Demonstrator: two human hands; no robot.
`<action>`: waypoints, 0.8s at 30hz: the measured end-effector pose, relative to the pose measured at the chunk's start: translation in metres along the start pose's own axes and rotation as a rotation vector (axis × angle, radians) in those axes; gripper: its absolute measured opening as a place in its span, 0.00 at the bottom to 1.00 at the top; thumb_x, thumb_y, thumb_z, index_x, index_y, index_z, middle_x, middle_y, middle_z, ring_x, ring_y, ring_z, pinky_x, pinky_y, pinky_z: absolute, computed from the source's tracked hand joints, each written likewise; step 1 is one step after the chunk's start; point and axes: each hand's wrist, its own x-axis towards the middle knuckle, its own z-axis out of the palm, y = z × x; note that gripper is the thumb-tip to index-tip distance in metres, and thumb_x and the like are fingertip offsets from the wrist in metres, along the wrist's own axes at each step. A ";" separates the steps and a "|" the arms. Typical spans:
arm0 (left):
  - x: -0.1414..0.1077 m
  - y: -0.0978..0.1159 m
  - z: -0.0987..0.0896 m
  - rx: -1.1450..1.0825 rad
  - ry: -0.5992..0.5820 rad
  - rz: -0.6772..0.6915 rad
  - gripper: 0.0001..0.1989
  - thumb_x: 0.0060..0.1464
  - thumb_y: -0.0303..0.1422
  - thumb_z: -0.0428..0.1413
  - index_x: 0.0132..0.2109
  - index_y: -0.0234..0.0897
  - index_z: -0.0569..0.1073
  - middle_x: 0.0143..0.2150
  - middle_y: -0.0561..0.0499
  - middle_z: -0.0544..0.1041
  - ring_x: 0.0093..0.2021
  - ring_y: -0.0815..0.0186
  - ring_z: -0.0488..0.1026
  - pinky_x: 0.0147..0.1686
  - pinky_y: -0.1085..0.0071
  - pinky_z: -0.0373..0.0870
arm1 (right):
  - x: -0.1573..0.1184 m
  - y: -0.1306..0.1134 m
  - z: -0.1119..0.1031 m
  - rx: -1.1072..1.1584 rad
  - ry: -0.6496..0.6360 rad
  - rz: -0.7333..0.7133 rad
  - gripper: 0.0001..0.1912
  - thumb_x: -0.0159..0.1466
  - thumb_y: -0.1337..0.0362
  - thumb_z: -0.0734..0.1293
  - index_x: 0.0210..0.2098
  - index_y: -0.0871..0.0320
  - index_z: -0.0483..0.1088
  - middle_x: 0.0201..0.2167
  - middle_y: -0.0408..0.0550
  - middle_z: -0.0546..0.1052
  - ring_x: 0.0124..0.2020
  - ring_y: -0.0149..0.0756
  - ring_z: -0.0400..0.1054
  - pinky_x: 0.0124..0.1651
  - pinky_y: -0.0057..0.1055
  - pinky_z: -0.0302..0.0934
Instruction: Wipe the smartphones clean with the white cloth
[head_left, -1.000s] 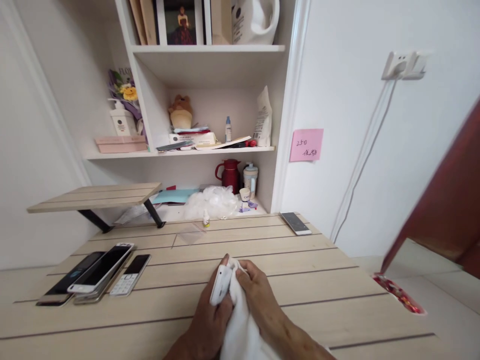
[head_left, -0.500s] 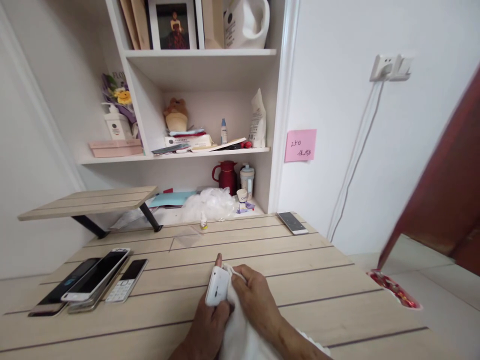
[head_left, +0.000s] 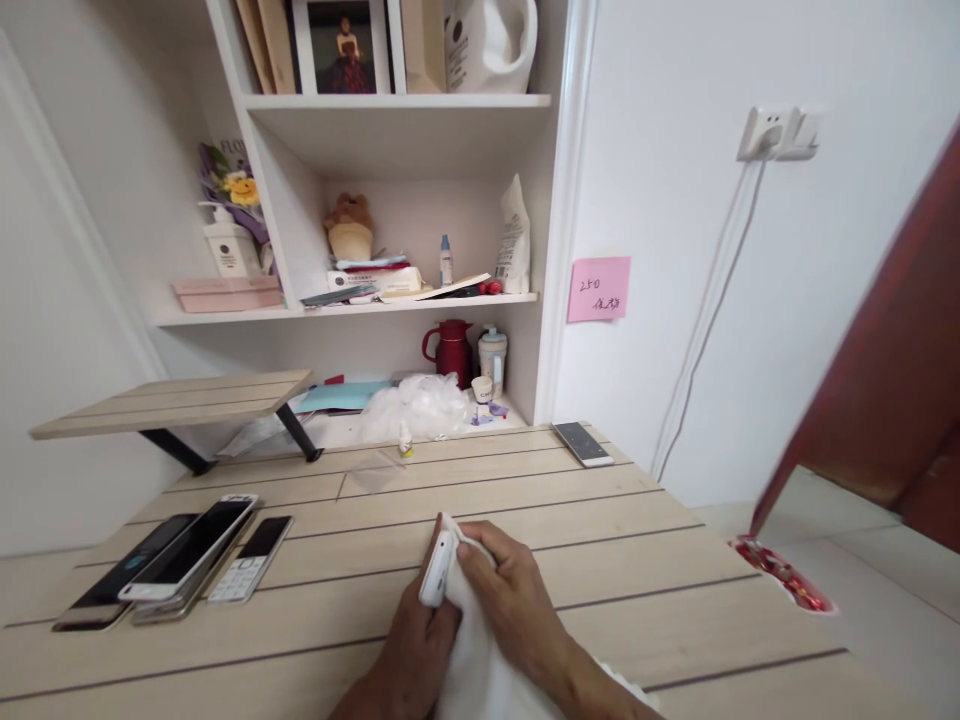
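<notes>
My left hand point(head_left: 420, 630) is closed round a white mobile phone point(head_left: 437, 570), held tilted with its narrow edge towards me, above the front middle of the table. In my right hand point(head_left: 514, 590) a white cloth point(head_left: 472, 650) is pinched between thumb and fingers. The cloth lies against the phone's right side and top corner, then hangs down between my wrists and out of view at the bottom. The phone's far face is hidden.
Several phones point(head_left: 187, 550) lie stacked at the left, beside a white keypad phone point(head_left: 251, 560). Another phone point(head_left: 583, 443) lies at the back right. A small bottle point(head_left: 406, 440) and a clear plastic bag point(head_left: 373, 472) are near the back. A raised wooden stand point(head_left: 180, 395) occupies the back left.
The phone has turned in my left hand, so more of its narrow edge shows. My right hand has moved the cloth up over the phone's top corner.
</notes>
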 end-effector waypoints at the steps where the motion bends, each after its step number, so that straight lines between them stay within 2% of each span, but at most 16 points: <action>1: 0.000 -0.001 0.000 0.012 -0.017 -0.007 0.19 0.52 0.31 0.53 0.51 0.34 0.75 0.42 0.46 0.81 0.52 0.54 0.72 0.59 0.62 0.61 | -0.001 -0.003 -0.002 -0.016 0.002 -0.083 0.13 0.68 0.63 0.61 0.47 0.54 0.76 0.37 0.45 0.78 0.39 0.37 0.72 0.44 0.29 0.65; 4: -0.001 -0.004 0.000 0.048 -0.065 -0.012 0.18 0.55 0.32 0.51 0.52 0.34 0.74 0.43 0.45 0.81 0.44 0.55 0.74 0.54 0.60 0.66 | -0.005 -0.007 -0.004 -0.142 0.026 -0.301 0.13 0.69 0.66 0.61 0.49 0.53 0.74 0.35 0.46 0.77 0.37 0.35 0.72 0.43 0.29 0.65; 7: -0.002 -0.009 0.000 0.013 -0.096 0.024 0.19 0.56 0.32 0.52 0.54 0.34 0.72 0.47 0.44 0.79 0.46 0.56 0.74 0.54 0.60 0.67 | -0.011 -0.005 -0.002 -0.324 0.075 -0.444 0.16 0.69 0.69 0.58 0.53 0.54 0.70 0.32 0.47 0.74 0.32 0.35 0.70 0.37 0.30 0.65; 9: -0.002 -0.013 0.000 -0.083 -0.128 0.041 0.21 0.56 0.34 0.55 0.56 0.35 0.70 0.50 0.43 0.78 0.51 0.55 0.72 0.56 0.60 0.65 | -0.016 -0.005 0.001 -0.439 0.011 -0.565 0.18 0.69 0.69 0.58 0.56 0.54 0.67 0.31 0.48 0.72 0.30 0.36 0.68 0.34 0.30 0.64; 11: -0.002 -0.015 0.000 -0.207 -0.160 0.017 0.21 0.56 0.37 0.55 0.55 0.35 0.70 0.52 0.42 0.76 0.53 0.55 0.71 0.57 0.61 0.64 | -0.018 -0.007 0.003 -0.506 -0.106 -0.670 0.20 0.68 0.69 0.59 0.58 0.55 0.65 0.30 0.48 0.71 0.28 0.36 0.66 0.30 0.30 0.63; 13: -0.002 -0.014 0.000 -0.236 -0.160 -0.007 0.17 0.58 0.38 0.54 0.52 0.35 0.72 0.49 0.44 0.78 0.50 0.56 0.72 0.54 0.62 0.66 | -0.018 -0.007 0.002 -0.506 -0.130 -0.694 0.20 0.67 0.69 0.59 0.58 0.56 0.65 0.30 0.48 0.71 0.27 0.36 0.66 0.30 0.30 0.63; 17: -0.001 -0.008 0.000 -0.041 -0.100 0.037 0.10 0.56 0.28 0.53 0.44 0.35 0.75 0.40 0.48 0.79 0.41 0.60 0.73 0.47 0.65 0.69 | -0.012 -0.001 -0.003 -0.482 0.091 -0.578 0.18 0.68 0.72 0.56 0.54 0.56 0.66 0.29 0.46 0.71 0.29 0.35 0.67 0.32 0.30 0.63; 18: 0.000 -0.006 0.001 -0.038 -0.098 0.037 0.09 0.55 0.28 0.53 0.43 0.35 0.75 0.39 0.48 0.79 0.40 0.61 0.73 0.46 0.66 0.69 | -0.013 0.000 -0.002 -0.490 0.108 -0.572 0.18 0.68 0.72 0.56 0.55 0.56 0.66 0.29 0.46 0.71 0.29 0.35 0.67 0.32 0.30 0.63; 19: 0.000 -0.005 0.001 -0.066 -0.102 0.028 0.08 0.55 0.28 0.53 0.42 0.35 0.75 0.37 0.49 0.78 0.40 0.61 0.72 0.44 0.67 0.70 | -0.014 0.000 -0.002 -0.502 0.085 -0.589 0.19 0.68 0.72 0.56 0.56 0.56 0.65 0.29 0.47 0.71 0.29 0.36 0.67 0.32 0.31 0.63; 22: 0.001 -0.002 0.004 -0.200 -0.120 0.002 0.09 0.54 0.35 0.57 0.42 0.37 0.73 0.34 0.51 0.77 0.37 0.63 0.71 0.42 0.69 0.70 | -0.020 -0.004 0.004 -0.529 -0.105 -0.695 0.20 0.66 0.69 0.59 0.58 0.57 0.64 0.32 0.49 0.72 0.30 0.37 0.67 0.32 0.32 0.64; 24: 0.000 0.000 0.005 -0.216 -0.126 0.027 0.11 0.53 0.37 0.59 0.41 0.37 0.73 0.34 0.50 0.77 0.37 0.63 0.71 0.42 0.70 0.70 | -0.023 -0.006 0.007 -0.522 -0.156 -0.700 0.20 0.66 0.69 0.60 0.58 0.57 0.64 0.33 0.50 0.72 0.30 0.38 0.68 0.32 0.33 0.65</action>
